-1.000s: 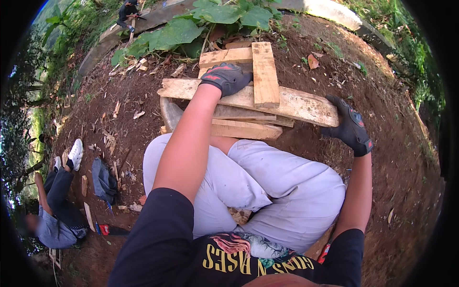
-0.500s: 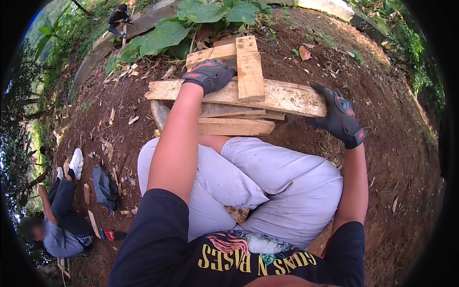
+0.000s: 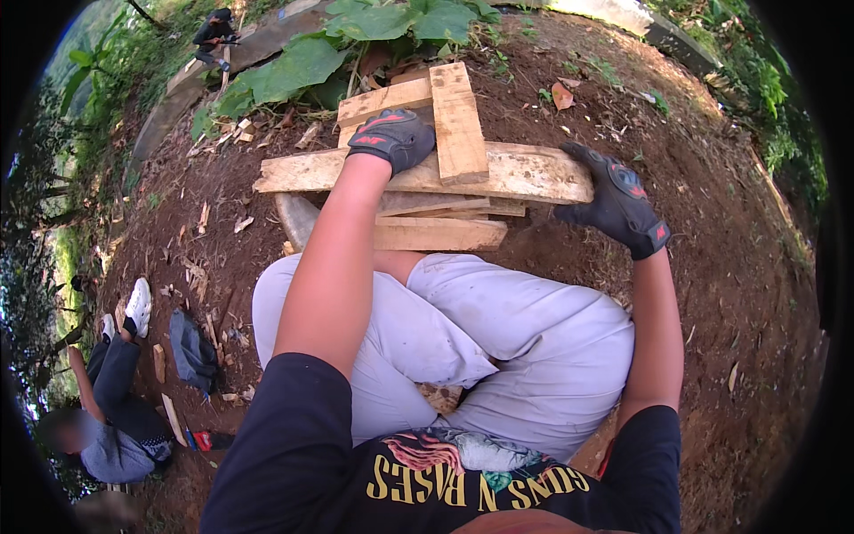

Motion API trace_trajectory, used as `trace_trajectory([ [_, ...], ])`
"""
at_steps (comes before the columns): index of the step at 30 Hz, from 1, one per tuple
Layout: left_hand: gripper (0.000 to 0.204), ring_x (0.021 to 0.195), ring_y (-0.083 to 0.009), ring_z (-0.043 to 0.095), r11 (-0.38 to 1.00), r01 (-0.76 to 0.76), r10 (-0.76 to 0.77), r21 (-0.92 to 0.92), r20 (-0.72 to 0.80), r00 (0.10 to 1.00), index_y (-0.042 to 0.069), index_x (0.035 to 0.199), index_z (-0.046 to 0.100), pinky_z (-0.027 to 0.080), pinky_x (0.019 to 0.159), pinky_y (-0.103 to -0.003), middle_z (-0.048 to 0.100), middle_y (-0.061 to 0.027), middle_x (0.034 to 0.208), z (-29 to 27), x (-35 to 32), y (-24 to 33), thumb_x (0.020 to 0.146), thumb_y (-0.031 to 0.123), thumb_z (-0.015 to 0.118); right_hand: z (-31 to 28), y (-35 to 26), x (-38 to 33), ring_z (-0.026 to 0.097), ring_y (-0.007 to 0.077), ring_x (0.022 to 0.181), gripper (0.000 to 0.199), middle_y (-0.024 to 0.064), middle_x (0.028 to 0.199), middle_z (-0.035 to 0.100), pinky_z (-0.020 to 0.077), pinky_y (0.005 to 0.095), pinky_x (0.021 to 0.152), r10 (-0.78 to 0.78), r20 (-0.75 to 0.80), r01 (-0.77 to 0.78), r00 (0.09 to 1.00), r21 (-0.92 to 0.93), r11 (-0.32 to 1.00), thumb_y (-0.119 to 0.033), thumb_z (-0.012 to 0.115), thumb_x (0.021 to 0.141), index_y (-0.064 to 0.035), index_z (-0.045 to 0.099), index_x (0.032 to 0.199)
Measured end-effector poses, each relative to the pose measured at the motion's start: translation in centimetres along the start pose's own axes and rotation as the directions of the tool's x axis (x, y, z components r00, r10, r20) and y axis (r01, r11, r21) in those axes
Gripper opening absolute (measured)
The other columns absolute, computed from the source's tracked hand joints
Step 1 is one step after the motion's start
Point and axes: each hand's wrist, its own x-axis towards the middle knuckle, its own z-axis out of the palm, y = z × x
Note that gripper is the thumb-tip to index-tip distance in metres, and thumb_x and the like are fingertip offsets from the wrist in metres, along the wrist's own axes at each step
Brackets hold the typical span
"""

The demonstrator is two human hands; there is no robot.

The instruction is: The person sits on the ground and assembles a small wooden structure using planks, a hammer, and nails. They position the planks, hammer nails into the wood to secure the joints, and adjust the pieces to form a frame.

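A long pale wooden board (image 3: 525,171) lies crosswise in front of my knees. My right hand (image 3: 623,205), in a dark glove, cups its right end, fingers along the far edge and thumb below. A short wooden board (image 3: 459,125) rests across the long one, pointing away from me. Just left of it, my gloved left hand (image 3: 394,141) has its fingers curled beside the short board's edge, its wrist over the long board; the fingertips are hidden. Another board (image 3: 382,100) lies beyond that hand. More cut boards (image 3: 440,234) are stacked nearer my legs.
A rounded grey piece (image 3: 296,216) shows under the board's left end. Large green leaves (image 3: 298,71) grow beyond. Wood chips litter the brown soil. A dark bag (image 3: 193,350) and a seated person (image 3: 124,436) are at left; another person (image 3: 213,37) is far left.
The long board has slid a little left, with my right hand following its end. My left hand has shifted slightly right, closer to the short board.
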Motion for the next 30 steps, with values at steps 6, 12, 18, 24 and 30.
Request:
trace_trajectory([
  [6,0.058,0.135,-0.0405,0.063,0.999,0.016,-0.017,0.046,0.017,1.0,0.009,0.136,0.073,0.049,0.113,-0.049,0.066,-0.0188,0.147,-1.1,-1.6,0.9,0.102,0.046,0.044,0.9,0.9,0.6,0.06,0.0391,0.137,0.098,0.0194,0.149,0.064,0.0478,0.0479,0.116,0.002,-0.065,-0.006,0.998,-0.068,0.998,-0.041,0.092,0.073,-0.0148,0.053,0.159],
  [12,0.068,0.129,-0.0436,0.064,0.999,-0.006,0.008,0.049,-0.048,0.999,0.004,0.128,0.074,0.049,0.111,-0.049,0.069,-0.0246,0.137,0.5,-0.7,-0.8,0.107,0.056,0.036,0.5,0.8,-0.1,0.061,0.038,0.137,0.098,0.0175,0.149,0.064,0.0482,0.0479,0.116,0.033,-0.153,-0.055,0.988,-0.138,0.989,-0.046,0.094,0.072,-0.0136,0.056,0.156],
  [18,0.075,0.137,-0.0408,0.061,0.999,0.052,-0.052,0.015,-0.013,0.999,0.005,0.141,0.069,0.047,0.115,-0.049,0.064,-0.0242,0.148,-0.6,-1.5,0.4,0.103,0.063,0.039,-1.0,2.0,-5.6,0.065,0.0331,0.134,0.084,0.0169,0.146,0.067,0.054,0.0467,0.108,0.262,-0.331,-0.243,0.906,0.1,0.965,-0.042,0.091,0.081,-0.0109,0.06,0.152],
  [24,0.074,0.127,-0.043,0.067,0.999,0.041,-0.043,-0.016,-0.148,0.988,0.003,0.129,0.075,0.051,0.109,-0.05,0.071,-0.0267,0.133,-1.5,-2.5,0.2,0.099,0.066,0.05,3.5,3.8,-20.5,0.073,0.0267,0.121,0.053,0.0158,0.129,0.076,0.0578,0.0406,0.101,0.675,-0.408,-0.509,0.614,0.448,0.734,-0.026,0.081,0.095,-0.0033,0.068,0.141],
  [30,0.054,0.107,-0.0415,0.073,0.981,-0.107,-0.001,-0.161,-0.554,0.833,0.002,0.118,0.076,0.054,0.097,-0.05,0.078,-0.0223,0.115,-3.4,-7.5,-2.3,0.101,0.051,0.063,12.7,6.5,-36.1,0.075,0.0218,0.102,0.032,0.0141,0.109,0.08,0.0575,0.0361,0.093,0.833,-0.418,-0.52,0.362,0.652,0.552,-0.024,0.075,0.099,-0.0003,0.078,0.12],
])
